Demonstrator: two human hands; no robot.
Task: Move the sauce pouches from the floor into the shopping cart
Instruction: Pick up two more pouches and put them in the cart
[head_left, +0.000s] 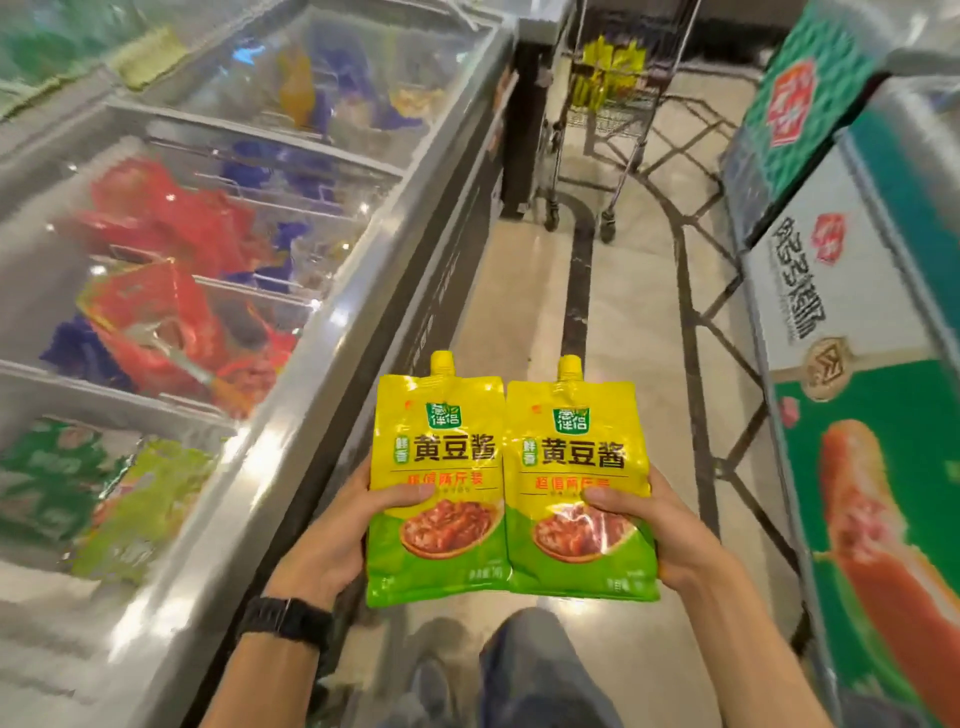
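While both hands are sitting closest to the viewer, the reading is running outward from them along the aisle.

Left hand: the left hand, with a black watch strap on its wrist, is clamping the left glossy yellow-and-green spouted sauce pouch, thumb pressing across the front, fingers hiding behind.

Right hand: the right hand is pinching the right matching yellow-and-green sauce pouch the same way, thumb on the printed face.

Pouch attitude: both pouches are standing upright in the grip, long axes pointing up and away, yellow screw caps at the far end, inner edges touching or slightly overlapping.

Where the pouches are: they are hanging above the glossy beige tiled floor, off it already and not yet in the cart.

Left of the aisle: a long glass-topped chest freezer is running alongside, close to the left forearm.

Right of the aisle: a green-and-white printed freezer cabinet is bordering the right arm.

Far target: the wire metal shopping cart is waiting well apart at the far end, straight ahead and a little right, with yellow packs already showing in its basket; they are too blurred to identify surely.

Deciding relation: the cart is lying directly beyond the cap ends of the pouches, so the carry is probably going forward; the right hand is looking marginally closer to its line.

Risk: the slick film may be slipping under thumb pressure.
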